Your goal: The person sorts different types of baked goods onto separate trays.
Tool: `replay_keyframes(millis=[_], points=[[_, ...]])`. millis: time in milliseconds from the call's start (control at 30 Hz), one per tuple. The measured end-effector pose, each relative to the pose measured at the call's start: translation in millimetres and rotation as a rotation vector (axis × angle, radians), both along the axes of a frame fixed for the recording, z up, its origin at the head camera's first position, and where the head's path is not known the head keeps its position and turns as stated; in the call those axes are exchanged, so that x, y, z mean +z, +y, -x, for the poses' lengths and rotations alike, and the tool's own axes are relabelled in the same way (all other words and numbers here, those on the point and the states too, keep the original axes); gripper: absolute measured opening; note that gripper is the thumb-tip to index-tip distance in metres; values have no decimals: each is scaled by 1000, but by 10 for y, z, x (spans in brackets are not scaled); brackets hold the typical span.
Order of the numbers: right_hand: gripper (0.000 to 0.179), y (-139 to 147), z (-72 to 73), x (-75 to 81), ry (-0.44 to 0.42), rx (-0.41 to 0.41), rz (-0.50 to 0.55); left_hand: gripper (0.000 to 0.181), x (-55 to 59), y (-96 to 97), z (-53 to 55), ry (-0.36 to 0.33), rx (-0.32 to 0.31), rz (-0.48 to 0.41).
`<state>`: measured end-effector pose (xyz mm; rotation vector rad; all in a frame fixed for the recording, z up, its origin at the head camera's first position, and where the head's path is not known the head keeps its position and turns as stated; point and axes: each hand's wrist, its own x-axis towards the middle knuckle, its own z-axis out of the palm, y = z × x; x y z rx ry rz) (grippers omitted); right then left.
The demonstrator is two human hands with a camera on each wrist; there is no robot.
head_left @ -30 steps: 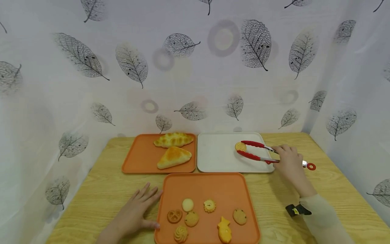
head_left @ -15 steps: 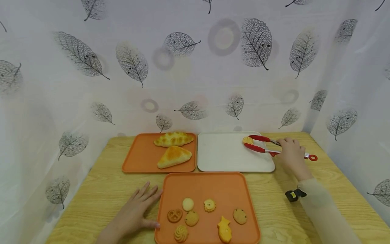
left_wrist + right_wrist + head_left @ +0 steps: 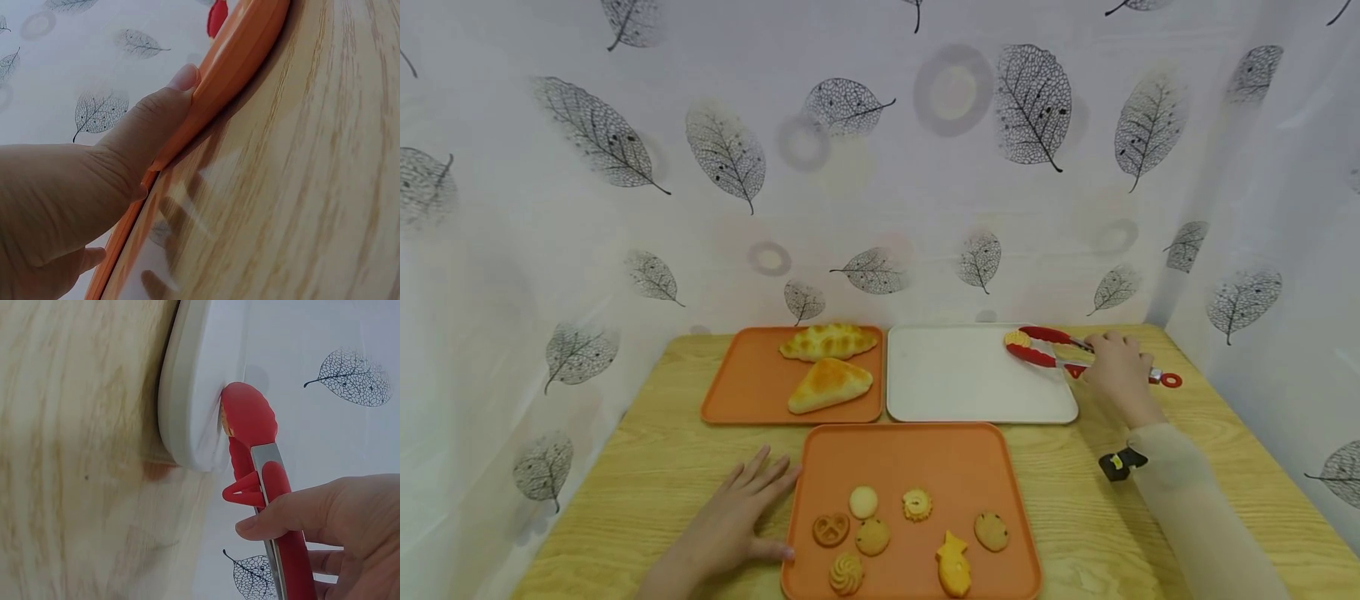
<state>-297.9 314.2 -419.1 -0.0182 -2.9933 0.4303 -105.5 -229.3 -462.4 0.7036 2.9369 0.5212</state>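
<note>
My right hand grips red-tipped metal tongs, thumb on one arm in the right wrist view. Between the tong tips is a round yellow cookie, over the back right part of the white tray; whether it touches the tray I cannot tell. My left hand lies with fingers spread at the left side of the front orange tray, its thumb touching the rim in the left wrist view. Several cookies lie on that tray, among them a pretzel-shaped cookie and a pineapple-shaped cookie.
At the back left another orange tray bears a long braided bread and a triangular bread. The trays stand close together on a wooden table. Behind hangs a leaf-patterned white curtain.
My right hand has moved the tongs and the cookie toward the back and right, to the white tray's back right corner. The left hand has stayed in place.
</note>
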Motion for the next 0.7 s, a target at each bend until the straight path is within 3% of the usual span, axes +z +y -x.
replay_keyframes(millis=[367, 700], points=[[60, 3, -59, 103, -22, -8, -25, 102, 14, 2, -17, 15, 0, -3], [64, 17, -482, 223, 89, 105, -16, 103, -5, -2, -9, 12, 1, 2]])
